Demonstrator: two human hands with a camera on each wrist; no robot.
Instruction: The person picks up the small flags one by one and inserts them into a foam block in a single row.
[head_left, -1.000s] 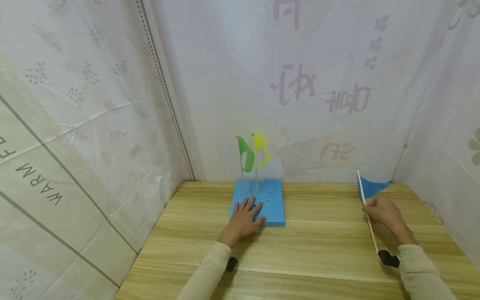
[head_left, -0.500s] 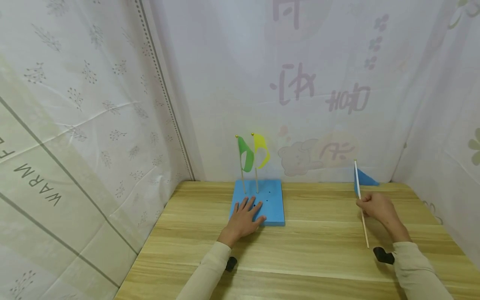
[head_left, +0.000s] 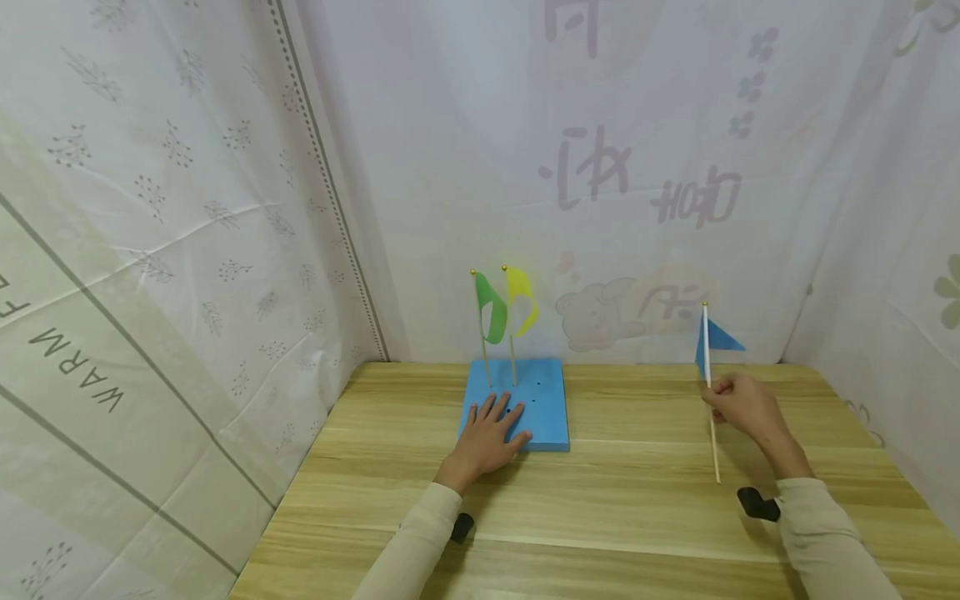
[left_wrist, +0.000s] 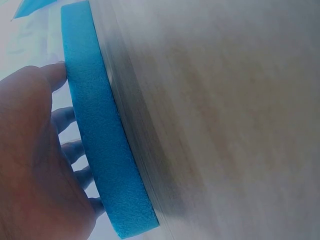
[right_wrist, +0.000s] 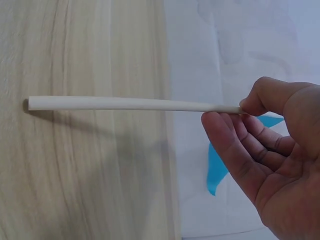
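Note:
My left hand lies with spread fingers on a blue foam block, pressing on its top; the left wrist view shows the thick side of the block beside the thumb. Small holes dot its top. A green flag and a yellow flag stand upright in the block's back part. Over at the right, my right hand pinches the pale stick of a blue flag between thumb and fingers. The right wrist view shows the bare lower stick reaching out over the table.
A wood-grain table carries the block near its back edge. Printed white cloth hangs behind it and along both sides. Table surface lies between the block and my right hand. Black pieces sit at both wrists.
My right hand has moved left with the blue flag, and the flag has tipped closer to upright, its top rising. My left hand stays on the block.

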